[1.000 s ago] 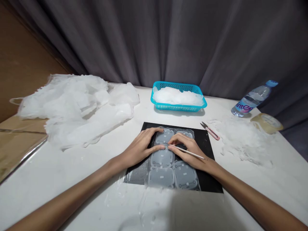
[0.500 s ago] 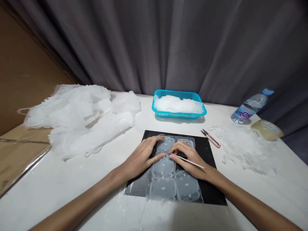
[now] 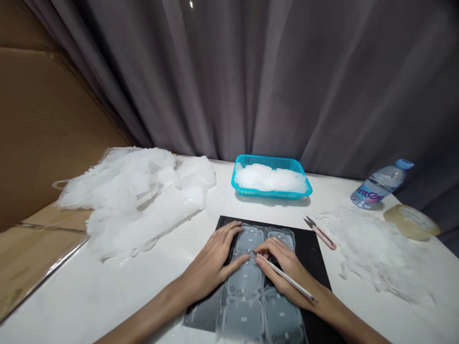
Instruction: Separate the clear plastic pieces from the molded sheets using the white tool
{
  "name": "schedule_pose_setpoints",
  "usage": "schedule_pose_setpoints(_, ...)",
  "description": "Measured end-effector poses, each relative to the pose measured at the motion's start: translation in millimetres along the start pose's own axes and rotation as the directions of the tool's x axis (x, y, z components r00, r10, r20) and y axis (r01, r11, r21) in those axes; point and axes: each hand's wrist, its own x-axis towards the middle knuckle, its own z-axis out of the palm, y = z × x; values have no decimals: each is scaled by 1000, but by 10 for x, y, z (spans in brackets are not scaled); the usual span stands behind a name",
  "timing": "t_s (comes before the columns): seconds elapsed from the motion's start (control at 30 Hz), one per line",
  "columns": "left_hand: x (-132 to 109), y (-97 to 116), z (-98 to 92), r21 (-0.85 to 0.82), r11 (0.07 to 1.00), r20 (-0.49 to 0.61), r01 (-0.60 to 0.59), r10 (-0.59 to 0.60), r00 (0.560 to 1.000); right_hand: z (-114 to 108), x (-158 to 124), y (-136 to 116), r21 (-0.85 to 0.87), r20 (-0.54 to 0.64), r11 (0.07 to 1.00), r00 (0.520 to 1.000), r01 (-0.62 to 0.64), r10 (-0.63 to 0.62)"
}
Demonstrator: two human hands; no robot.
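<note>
A translucent silicone-like sheet of joined rounded panels (image 3: 245,282) lies on a black mat (image 3: 311,248). My left hand (image 3: 211,258) rests on the left edge of the sheet, thumb and fingers spread and pressing on it. Pinched in my right hand (image 3: 281,265) is a slim white pen-like tool (image 3: 292,282), its tip at the seam between two upper panels, near my left thumb. The tool's back end slants over my right wrist. My right hand covers part of the right column of panels.
A blue basket (image 3: 272,192) with white translucent pieces stands behind the mat. A heap of similar sheets (image 3: 122,186) lies left, by cardboard (image 3: 46,129). To the right are pink-handled thread snips (image 3: 324,237), thin scraps (image 3: 383,258), a water bottle (image 3: 376,186) and a tape roll (image 3: 409,222).
The camera view has tilted upward, so everything sits lower in the picture. Both hands keep nearly the same place on the sheet, and the tool now slants more steeply in the picture.
</note>
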Motion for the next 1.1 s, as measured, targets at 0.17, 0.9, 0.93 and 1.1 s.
schedule_pose_setpoints(0.17,27,-34,22,6,1000,-19,-25,25,1000,-24,11,-18,-41,-14,999,1000,8,-9)
schedule_pose_setpoints(0.9,1,-12,62,76,996,-24,-55,57,998,-14,-35,5,-7,24,1000,1000,-17,17)
schedule_pose_setpoints(0.93,0,-18,67,78,995,-27,-56,58,998,-19,-33,3,6,23,1000,999,-28,28)
schedule_pose_setpoints(1.1,2,-46,92,73,995,-33,-65,68,997,-55,-18,-1,64,0,995,997,-78,78)
